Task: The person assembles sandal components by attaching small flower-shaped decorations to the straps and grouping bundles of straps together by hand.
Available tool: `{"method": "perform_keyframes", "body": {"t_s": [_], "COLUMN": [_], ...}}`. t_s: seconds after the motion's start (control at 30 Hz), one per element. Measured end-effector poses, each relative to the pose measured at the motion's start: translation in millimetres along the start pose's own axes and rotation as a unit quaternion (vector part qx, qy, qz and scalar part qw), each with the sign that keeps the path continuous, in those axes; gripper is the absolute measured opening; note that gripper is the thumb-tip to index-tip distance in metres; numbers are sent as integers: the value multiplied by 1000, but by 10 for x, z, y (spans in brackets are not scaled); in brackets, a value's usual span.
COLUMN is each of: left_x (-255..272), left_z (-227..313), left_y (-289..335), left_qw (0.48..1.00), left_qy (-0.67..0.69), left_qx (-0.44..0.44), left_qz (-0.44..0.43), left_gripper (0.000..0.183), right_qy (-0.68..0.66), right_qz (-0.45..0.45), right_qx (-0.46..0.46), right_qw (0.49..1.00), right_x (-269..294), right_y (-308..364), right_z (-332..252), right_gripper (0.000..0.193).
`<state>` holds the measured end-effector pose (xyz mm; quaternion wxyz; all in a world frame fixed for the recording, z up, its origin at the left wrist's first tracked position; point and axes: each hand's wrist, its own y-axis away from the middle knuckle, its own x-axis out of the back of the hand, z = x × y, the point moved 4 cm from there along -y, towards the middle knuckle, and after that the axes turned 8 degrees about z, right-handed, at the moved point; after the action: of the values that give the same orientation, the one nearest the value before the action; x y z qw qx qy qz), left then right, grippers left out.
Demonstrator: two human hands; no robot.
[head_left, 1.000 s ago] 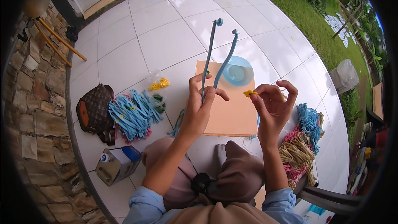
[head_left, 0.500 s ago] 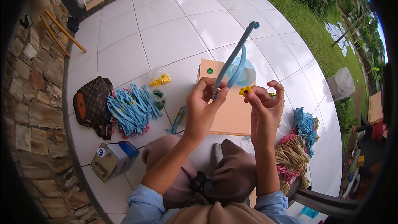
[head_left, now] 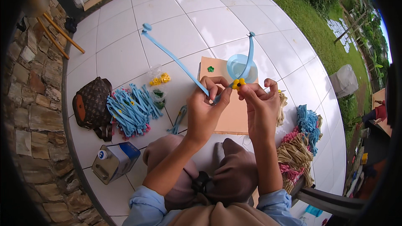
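My left hand [head_left: 205, 104] pinches a light blue strap [head_left: 172, 56] whose two knobbed ends spread apart, one up to the left, the other up to the right. Between the fingertips of my right hand [head_left: 260, 102] is a small yellow flower [head_left: 238, 84] with a dark centre, at the strap beside my left fingertips. Whether it is fixed to the strap, I cannot tell. Below my hands lies a peach-coloured board [head_left: 234, 117], with a green flower [head_left: 210, 69] and a translucent blue bowl [head_left: 233, 63] at its far end.
On the left are a brown patterned bag [head_left: 93, 102], a heap of blue straps [head_left: 133, 108], a bag of yellow flowers [head_left: 161, 79] and a metal can [head_left: 115, 162]. Bundles of beige, pink and blue strips [head_left: 295, 155] lie right. White tiles [head_left: 167, 37] meet grass [head_left: 284, 12].
The flower in my right hand has moved left and up to the strap. The strap's ends have swung apart, one now reaching far to the left.
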<state>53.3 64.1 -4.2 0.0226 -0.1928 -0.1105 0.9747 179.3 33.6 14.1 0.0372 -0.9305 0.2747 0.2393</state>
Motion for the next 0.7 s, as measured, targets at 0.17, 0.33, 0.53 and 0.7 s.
{"method": "perform_keyframes", "body": {"t_s": [0.17,0.33,0.53,0.7], "left_x": [-6,7,31,58], "left_z": [-6,13,13,7], "left_y": [-1,1,-9,-47], "left_qw": [1000,998,998,995], "left_qy": [-5,-40,-46,-33], "left_qx": [-19,-37,-30,-79], "left_qz": [10,6,-24,-42], "left_gripper": [30,30,33,33], "right_qy": [5,7,8,17], "right_qz": [1,6,5,-15], "right_qx": [0,-2,8,21], "right_qw": [1000,1000,1000,1000], "right_x": [-6,-23,-40,-52], "right_y": [-5,1,17,34], "right_z": [2,-3,24,78], "right_gripper": [51,51,49,47]}}
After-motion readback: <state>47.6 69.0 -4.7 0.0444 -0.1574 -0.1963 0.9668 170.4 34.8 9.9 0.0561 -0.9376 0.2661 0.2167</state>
